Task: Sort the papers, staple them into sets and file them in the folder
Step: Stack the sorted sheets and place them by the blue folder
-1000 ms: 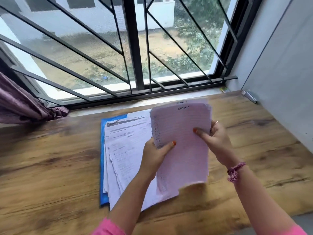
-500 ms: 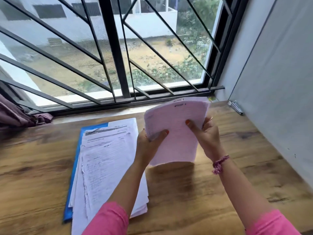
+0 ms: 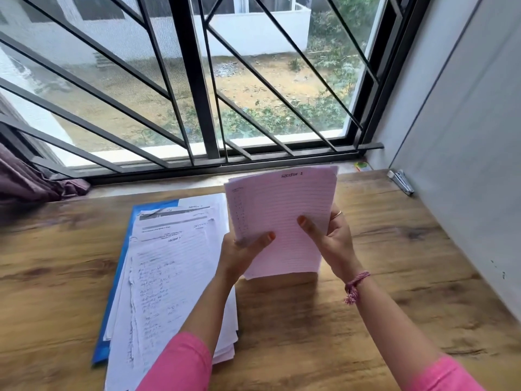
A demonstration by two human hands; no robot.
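Observation:
I hold a small stack of lined sheets [image 3: 282, 213] upright over the wooden table [image 3: 394, 292], its top page headed "Section 1". My left hand [image 3: 242, 252] grips the stack's lower left edge, thumb on the front. My right hand [image 3: 329, 238] grips the right edge, thumb across the page. The stack's bottom edge is at or just above the tabletop. To the left lies a loose pile of handwritten papers [image 3: 172, 277] on top of a blue folder [image 3: 118, 300]. A silver stapler [image 3: 400, 182] lies at the far right by the wall.
A barred window [image 3: 197, 94] runs along the table's far edge. A purple curtain [image 3: 31, 179] bunches at the far left of the sill. A grey wall [image 3: 465, 165] bounds the table on the right. A small green and yellow item [image 3: 361, 165] sits in the sill corner.
Both hands carried the lined stack off the paper pile and rightward, standing it upright on its bottom edge. The camera view shifted right and closer.

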